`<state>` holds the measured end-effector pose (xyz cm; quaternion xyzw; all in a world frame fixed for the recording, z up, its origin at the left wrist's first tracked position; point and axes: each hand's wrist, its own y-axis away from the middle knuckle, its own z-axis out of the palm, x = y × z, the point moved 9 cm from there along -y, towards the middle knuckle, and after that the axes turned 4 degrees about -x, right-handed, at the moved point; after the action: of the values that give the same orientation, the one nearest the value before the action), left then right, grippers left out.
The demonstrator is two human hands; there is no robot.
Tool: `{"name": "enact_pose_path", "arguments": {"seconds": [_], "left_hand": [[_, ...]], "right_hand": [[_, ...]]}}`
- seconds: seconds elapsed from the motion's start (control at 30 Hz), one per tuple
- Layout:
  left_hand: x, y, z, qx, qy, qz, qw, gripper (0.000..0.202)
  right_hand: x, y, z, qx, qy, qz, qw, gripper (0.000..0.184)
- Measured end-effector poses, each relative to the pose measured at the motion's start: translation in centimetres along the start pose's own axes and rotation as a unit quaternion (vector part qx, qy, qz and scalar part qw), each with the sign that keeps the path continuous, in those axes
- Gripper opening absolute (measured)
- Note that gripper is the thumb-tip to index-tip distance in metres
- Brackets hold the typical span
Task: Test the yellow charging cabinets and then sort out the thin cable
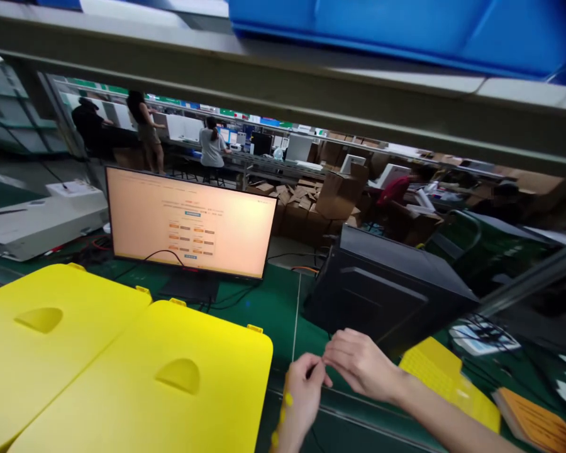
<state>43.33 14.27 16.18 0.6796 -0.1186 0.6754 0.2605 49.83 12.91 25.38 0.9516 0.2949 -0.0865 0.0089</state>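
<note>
My left hand [305, 385] and my right hand [358, 362] meet over the front edge of the green bench [273, 308]. Thumb and fingers of the left are curled into a pinch, and the right fingertips close in against them. Anything between those fingers is too small or hidden to tell. Left of my hands lie two large yellow panels [217, 377] side by side, each with a rounded recess. By my right forearm are a yellow keyboard [427, 371] and an orange-covered pad [538, 418].
A lit monitor [193, 220] stands behind the yellow panels, with loose cables around its base. A black computer case [382, 283] sits beyond my right hand. Overhead runs a shelf beam [264, 88] holding blue bins [405, 31]. Several people work at far benches.
</note>
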Motion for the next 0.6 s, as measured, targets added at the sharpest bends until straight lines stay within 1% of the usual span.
{"name": "enact_pose_path", "arguments": {"seconds": [0.03, 0.1, 0.13, 0.17, 0.23, 0.3, 0.37, 0.4, 0.43, 0.47, 0.53, 0.6], "left_hand": [[0.6, 0.1, -0.3, 0.021, -0.055, 0.042, 0.997, 0.023], [1.7, 0.6, -0.4, 0.047, -0.168, 0.124, 0.977, 0.030], [2.1, 0.9, -0.3, 0.051, -0.215, 0.155, 0.963, 0.035], [2.1, 1.0, -0.2, 0.049, -0.239, 0.172, 0.954, 0.038], [1.5, 1.1, -0.1, 0.040, -0.222, 0.178, 0.958, 0.036], [0.9, 1.2, -0.2, 0.039, -0.168, 0.182, 0.968, 0.029], [0.3, 1.2, -0.5, 0.057, -0.100, 0.180, 0.977, 0.022], [0.0, 1.1, -0.9, 0.077, -0.061, 0.172, 0.980, 0.018], [-0.5, 0.9, -1.5, 0.100, -0.010, 0.152, 0.983, 0.014], [-1.1, 0.6, -2.0, 0.120, 0.049, 0.124, 0.984, 0.013], [-2.4, 0.0, -2.5, 0.138, 0.159, 0.061, 0.976, 0.022], [-3.0, -0.7, -2.1, 0.123, 0.234, 0.017, 0.964, 0.035]], "right_hand": [[0.8, -0.5, 0.5, -0.045, -0.011, 0.049, 0.998, 0.027], [2.4, -1.4, 1.2, -0.113, -0.036, 0.138, 0.983, 0.026], [3.0, -2.1, 1.3, -0.134, -0.049, 0.168, 0.975, 0.023], [3.4, -2.8, 1.5, -0.150, -0.063, 0.186, 0.969, 0.021], [4.3, -4.3, 2.1, -0.183, -0.094, 0.209, 0.956, 0.017], [5.2, -5.5, 3.0, -0.219, -0.139, 0.230, 0.938, 0.015], [6.0, -6.3, 3.6, -0.235, -0.206, 0.244, 0.918, 0.014], [6.4, -6.5, 3.5, -0.228, -0.245, 0.249, 0.909, 0.013], [6.9, -6.5, 3.2, -0.206, -0.285, 0.255, 0.901, 0.014], [7.6, -6.2, 2.6, -0.165, -0.322, 0.264, 0.894, 0.023], [9.4, -4.4, 0.8, -0.035, -0.368, 0.297, 0.881, 0.047], [10.9, -1.2, -0.4, 0.106, -0.377, 0.345, 0.853, 0.060]]}}
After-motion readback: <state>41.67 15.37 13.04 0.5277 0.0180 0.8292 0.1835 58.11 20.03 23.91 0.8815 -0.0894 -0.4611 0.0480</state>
